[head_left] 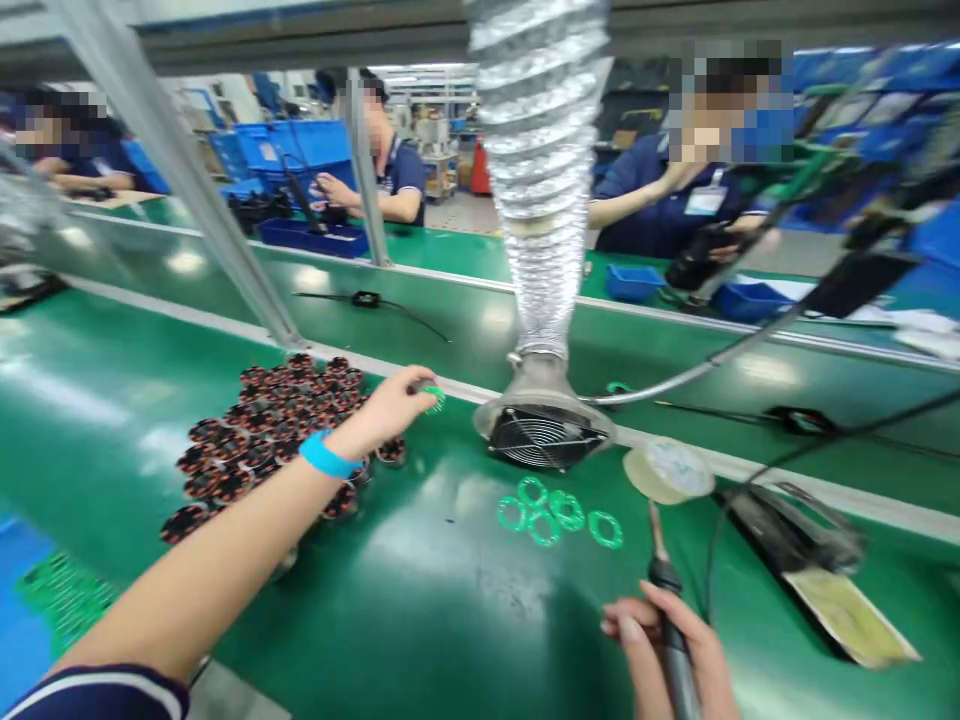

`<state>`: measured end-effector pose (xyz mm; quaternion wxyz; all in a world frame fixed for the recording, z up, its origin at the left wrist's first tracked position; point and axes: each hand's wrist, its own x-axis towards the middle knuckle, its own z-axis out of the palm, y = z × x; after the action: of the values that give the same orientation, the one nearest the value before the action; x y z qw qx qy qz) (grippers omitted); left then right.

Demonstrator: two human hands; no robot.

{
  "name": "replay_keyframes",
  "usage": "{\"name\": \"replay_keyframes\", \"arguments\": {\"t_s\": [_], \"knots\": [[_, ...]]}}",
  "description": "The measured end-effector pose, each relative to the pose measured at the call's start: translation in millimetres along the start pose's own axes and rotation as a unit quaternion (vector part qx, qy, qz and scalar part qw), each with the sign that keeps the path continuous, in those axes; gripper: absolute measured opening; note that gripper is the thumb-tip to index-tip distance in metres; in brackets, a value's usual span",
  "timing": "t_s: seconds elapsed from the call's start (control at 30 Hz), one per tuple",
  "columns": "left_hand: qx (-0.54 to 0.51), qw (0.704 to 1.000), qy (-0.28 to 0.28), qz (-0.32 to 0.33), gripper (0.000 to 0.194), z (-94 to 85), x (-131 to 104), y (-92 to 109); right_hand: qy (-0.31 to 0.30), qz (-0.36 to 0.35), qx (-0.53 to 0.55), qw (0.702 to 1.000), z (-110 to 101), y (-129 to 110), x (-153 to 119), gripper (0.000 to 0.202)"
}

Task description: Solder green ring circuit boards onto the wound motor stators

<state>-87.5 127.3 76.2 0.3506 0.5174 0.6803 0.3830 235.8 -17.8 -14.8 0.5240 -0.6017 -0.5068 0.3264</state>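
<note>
My left hand (396, 405), with a blue band on its wrist, is stretched out over the green bench, pinching a small green ring-shaped circuit board (433, 400). Below and left of it lies a large cluster of copper-wound motor stators (262, 430), partly hidden by my forearm. My right hand (667, 650) grips a soldering iron (664, 575) by its dark handle, tip pointing up and away. Several more green ring boards (541, 525) lie flat in a group between my hands, just in front of the fan. The iron's tip is close to a round tub (667, 470).
A fume extractor fan (544, 437) hangs on a silver duct (540, 180) at the centre. On the right are a soldering iron stand with a yellow sponge (855, 615) and a black cable (712, 540). Green boards (64, 595) fill the lower left. Co-workers sit across the bench.
</note>
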Motion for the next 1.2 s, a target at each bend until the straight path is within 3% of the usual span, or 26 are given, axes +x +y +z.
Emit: {"name": "replay_keyframes", "arguments": {"t_s": [0.13,0.23,0.33,0.43,0.57,0.63,0.7,0.83,0.9,0.97,1.0,1.07,1.2], "knots": [[0.018,0.998,0.028,-0.061,0.023,27.0,76,3,0.054,-0.003,0.014,0.998,17,-9,-8,0.028],[0.030,0.997,0.008,-0.074,0.028,57.9,108,9,0.045,-0.051,-0.010,0.998,14,-2,-6,0.025],[0.048,0.996,-0.038,-0.067,0.030,88.0,124,13,0.020,-0.100,-0.024,0.995,7,10,-1,0.024],[0.064,0.993,-0.085,-0.054,0.029,111.8,132,16,0.061,-0.089,-0.036,0.994,8,20,1,0.027],[0.061,0.987,-0.146,-0.026,0.029,126.9,135,21,0.057,-0.093,-0.040,0.993,11,25,2,0.028],[0.066,0.984,-0.165,-0.009,0.029,120.9,133,25,0.036,-0.107,-0.021,0.993,9,21,3,0.024],[0.080,0.983,-0.168,0.007,0.029,101.3,125,27,0.031,-0.106,-0.005,0.994,5,13,3,0.022],[0.152,0.978,-0.136,0.043,0.030,29.2,86,22,0.006,-0.100,0.009,0.995,1,0,0,0.021],[0.207,0.970,-0.116,0.055,0.026,-8.1,54,9,-0.022,-0.110,0.022,0.993,3,-1,-3,0.023],[0.254,0.959,-0.111,0.061,0.026,-34.2,18,-10,-0.040,-0.115,0.027,0.992,7,0,-5,0.024],[0.285,0.949,-0.113,0.072,0.027,-41.6,1,-22,-0.042,-0.114,0.020,0.992,9,1,-7,0.023],[0.398,0.900,-0.113,0.134,0.029,-45.7,-27,-45,-0.046,-0.113,-0.009,0.992,15,3,-8,0.020],[0.547,0.809,-0.042,0.212,0.023,-29.5,-56,-70,-0.070,-0.131,-0.058,0.987,23,-3,-6,0.013]]}}
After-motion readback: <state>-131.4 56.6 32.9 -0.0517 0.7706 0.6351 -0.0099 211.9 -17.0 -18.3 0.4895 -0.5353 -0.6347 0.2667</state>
